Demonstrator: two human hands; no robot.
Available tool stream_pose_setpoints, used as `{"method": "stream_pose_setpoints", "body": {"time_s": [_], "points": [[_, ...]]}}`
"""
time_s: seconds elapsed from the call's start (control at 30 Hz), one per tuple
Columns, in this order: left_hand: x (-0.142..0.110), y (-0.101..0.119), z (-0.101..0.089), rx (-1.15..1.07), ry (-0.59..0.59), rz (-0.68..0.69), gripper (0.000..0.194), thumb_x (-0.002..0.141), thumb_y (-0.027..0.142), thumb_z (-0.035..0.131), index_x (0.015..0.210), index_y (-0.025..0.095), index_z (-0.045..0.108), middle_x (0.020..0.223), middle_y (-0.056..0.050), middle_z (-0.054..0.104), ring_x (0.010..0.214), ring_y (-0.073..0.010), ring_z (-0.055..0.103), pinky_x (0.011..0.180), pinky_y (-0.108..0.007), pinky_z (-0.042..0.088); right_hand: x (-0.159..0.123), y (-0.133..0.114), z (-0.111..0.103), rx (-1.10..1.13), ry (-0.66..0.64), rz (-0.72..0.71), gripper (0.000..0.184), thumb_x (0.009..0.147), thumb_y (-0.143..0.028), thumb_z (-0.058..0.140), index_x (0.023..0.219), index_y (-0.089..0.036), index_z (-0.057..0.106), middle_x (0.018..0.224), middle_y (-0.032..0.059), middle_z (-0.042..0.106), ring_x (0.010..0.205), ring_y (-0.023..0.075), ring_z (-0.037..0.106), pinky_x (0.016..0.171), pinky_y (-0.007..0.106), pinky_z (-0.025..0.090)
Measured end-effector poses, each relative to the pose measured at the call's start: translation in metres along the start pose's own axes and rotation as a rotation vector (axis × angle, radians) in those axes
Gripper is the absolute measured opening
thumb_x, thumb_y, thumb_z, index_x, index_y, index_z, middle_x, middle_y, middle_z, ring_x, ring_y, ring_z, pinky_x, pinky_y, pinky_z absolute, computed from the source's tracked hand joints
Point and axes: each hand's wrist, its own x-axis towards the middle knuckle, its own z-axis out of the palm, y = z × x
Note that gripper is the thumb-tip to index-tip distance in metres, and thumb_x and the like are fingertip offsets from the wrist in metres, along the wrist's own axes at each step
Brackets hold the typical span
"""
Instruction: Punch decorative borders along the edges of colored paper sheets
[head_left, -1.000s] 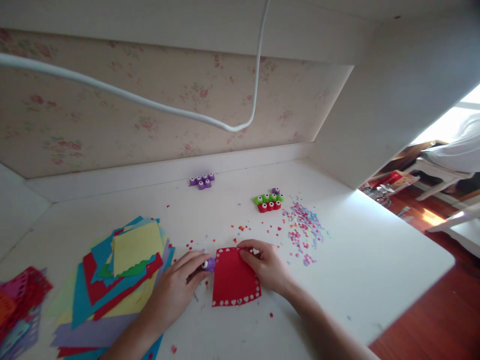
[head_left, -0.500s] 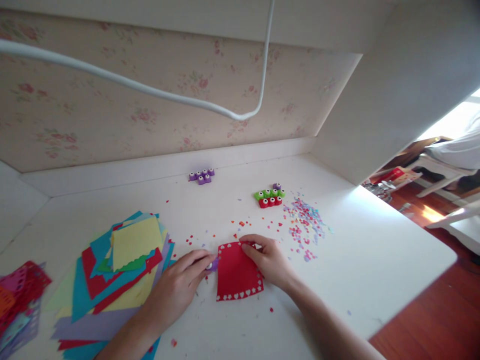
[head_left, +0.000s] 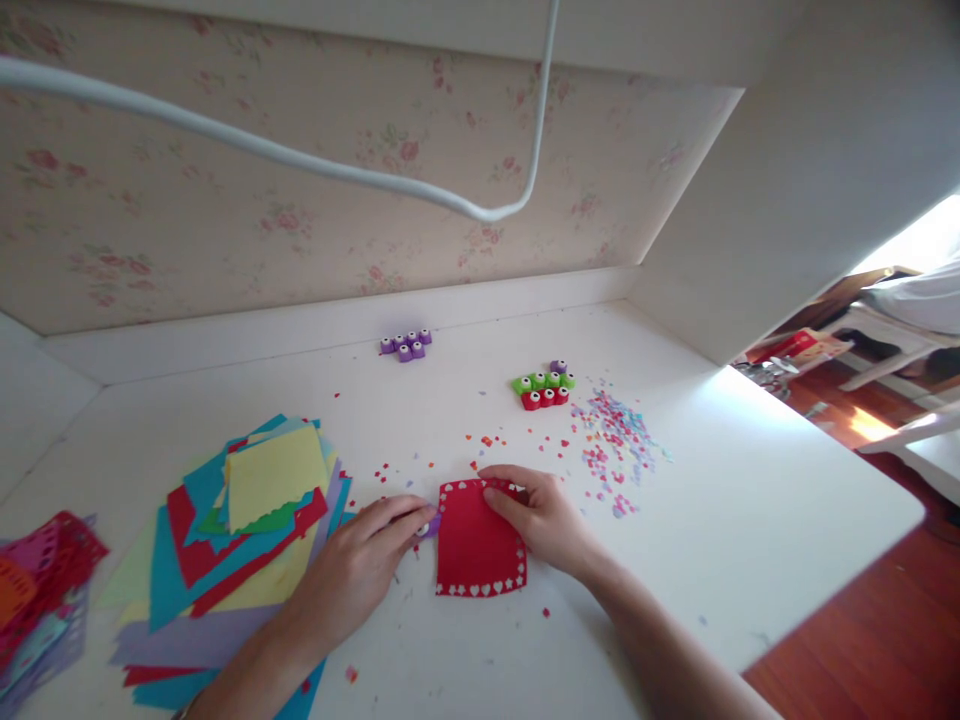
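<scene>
A red paper (head_left: 480, 540), with heart and star holes along its top, right and bottom edges, lies in front of me. My right hand (head_left: 536, 515) pinches its upper right part, thumb on top. At the paper's left edge sits a small purple craft punch (head_left: 429, 526), gripped by my left hand (head_left: 367, 550), whose fingers hide much of it. Upper left of the paper, a few holes run down from the corner. Tiny punched bits (head_left: 487, 441) are scattered around the paper.
At left lies a stack of coloured paper (head_left: 274, 480), beside punched sheets (head_left: 45, 570). Purple punches (head_left: 406, 346) stand near the wall; green and red punches (head_left: 546, 390) stand further right. A confetti heap (head_left: 615, 435) lies beside them. A white cable (head_left: 337, 170) hangs overhead.
My left fingers have closed further over the punch, covering more of it at the paper's left edge. My right hand keeps its hold on the paper. The camera view has shifted slightly.
</scene>
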Motion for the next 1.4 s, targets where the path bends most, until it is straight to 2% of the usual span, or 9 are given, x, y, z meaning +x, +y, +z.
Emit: {"method": "stream_pose_setpoints", "body": {"time_s": [0.1, 0.23, 0.5, 0.7, 0.87, 1.03, 1.2, 1.4], "points": [[0.0011, -0.0003, -0.0003, -0.013, 0.016, -0.035, 0.027, 0.096, 0.02, 0.048, 0.119, 0.022, 0.062, 0.116, -0.007, 0.065, 0.105, -0.0179, 0.064, 0.09, -0.028, 0.056, -0.0017, -0.001, -0.0019, -0.054, -0.038, -0.038, 0.029, 0.086, -0.032, 0.058, 0.111, -0.023, 0.069, 0.104, 0.0051, 0.073, 0.086, 0.0199, 0.067, 0.071, 0.03, 0.054], [0.001, -0.0013, -0.0001, -0.032, 0.033, -0.086, 0.027, 0.096, 0.026, 0.051, 0.12, 0.023, 0.062, 0.115, -0.006, 0.066, 0.104, -0.0187, 0.065, 0.089, -0.029, 0.056, -0.0024, 0.0003, -0.0037, -0.057, -0.069, -0.009, 0.03, 0.087, -0.032, 0.056, 0.113, -0.023, 0.068, 0.1, 0.0044, 0.073, 0.08, 0.019, 0.066, 0.068, 0.03, 0.054], [-0.0015, -0.0008, 0.0013, -0.042, -0.025, -0.026, 0.029, 0.096, 0.016, 0.048, 0.122, 0.023, 0.06, 0.117, -0.006, 0.065, 0.107, -0.0167, 0.063, 0.094, -0.028, 0.053, -0.0004, 0.0005, -0.002, 0.006, -0.018, 0.024, 0.029, 0.087, -0.033, 0.057, 0.111, -0.021, 0.069, 0.102, 0.0061, 0.073, 0.084, 0.0203, 0.067, 0.069, 0.03, 0.054], [-0.001, -0.0012, 0.0017, -0.025, -0.021, -0.057, 0.03, 0.096, 0.017, 0.049, 0.124, 0.023, 0.059, 0.119, -0.007, 0.064, 0.109, -0.0181, 0.062, 0.095, -0.03, 0.053, -0.0025, -0.0052, -0.0037, -0.028, -0.15, -0.03, 0.022, 0.087, -0.029, 0.057, 0.101, -0.022, 0.072, 0.097, 0.0026, 0.074, 0.082, 0.0184, 0.066, 0.07, 0.028, 0.053], [0.001, 0.0019, 0.0003, -0.035, -0.017, -0.017, 0.029, 0.095, 0.016, 0.048, 0.12, 0.022, 0.061, 0.116, -0.007, 0.065, 0.105, -0.0175, 0.063, 0.091, -0.028, 0.055, -0.0014, -0.0032, -0.0033, -0.038, -0.048, 0.002, 0.027, 0.087, -0.031, 0.056, 0.109, -0.022, 0.07, 0.1, 0.0047, 0.074, 0.084, 0.0195, 0.066, 0.069, 0.028, 0.053], [0.003, 0.0039, -0.0011, -0.04, -0.011, 0.007, 0.028, 0.095, 0.015, 0.049, 0.119, 0.022, 0.062, 0.115, -0.007, 0.065, 0.104, -0.0174, 0.064, 0.089, -0.028, 0.056, -0.0013, -0.003, -0.0025, -0.047, -0.13, -0.046, 0.025, 0.089, -0.029, 0.054, 0.105, -0.024, 0.071, 0.1, 0.0031, 0.074, 0.081, 0.0183, 0.066, 0.069, 0.028, 0.053], [0.004, 0.0064, -0.0035, -0.038, -0.021, 0.023, 0.03, 0.096, 0.014, 0.048, 0.121, 0.023, 0.062, 0.115, -0.006, 0.065, 0.103, -0.0163, 0.063, 0.089, -0.026, 0.056, -0.0013, -0.0021, -0.0011, -0.078, -0.037, -0.012, 0.026, 0.087, -0.03, 0.056, 0.108, -0.023, 0.071, 0.102, 0.0047, 0.073, 0.082, 0.0196, 0.067, 0.07, 0.03, 0.054], [0.0032, 0.0046, -0.001, -0.02, -0.028, -0.007, 0.027, 0.096, 0.019, 0.05, 0.121, 0.02, 0.061, 0.115, -0.007, 0.065, 0.105, -0.0173, 0.062, 0.091, -0.027, 0.054, -0.0022, -0.0056, -0.0014, -0.078, -0.154, -0.077, 0.023, 0.09, -0.028, 0.053, 0.102, -0.023, 0.072, 0.093, 0.0012, 0.074, 0.077, 0.0165, 0.065, 0.068, 0.027, 0.053]]}}
